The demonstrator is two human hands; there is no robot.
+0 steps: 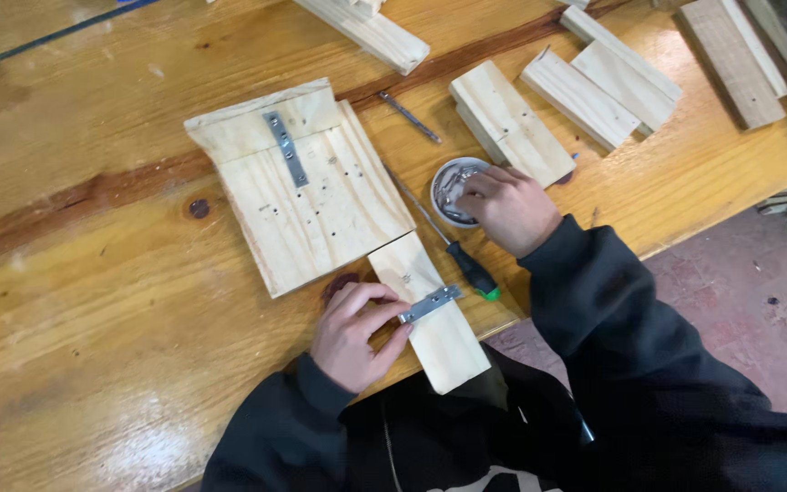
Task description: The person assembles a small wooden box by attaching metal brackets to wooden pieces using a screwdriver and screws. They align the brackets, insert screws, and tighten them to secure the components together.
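Observation:
My left hand pinches a small flat metal bracket against a narrow wooden block at the table's near edge. My right hand reaches its fingertips into a small round tin of screws; whether it holds one is hidden. Just left of the block lies a wide pine board made of joined pieces, with a metal strip screwed across its upper joint. A screwdriver with a black and green handle lies between the board and my right hand.
A varnished wooden table bears everything. Several loose pine blocks lie at the back right, one long piece at the top. A drill bit rests beside the board. The table's edge runs near my body; floor shows right.

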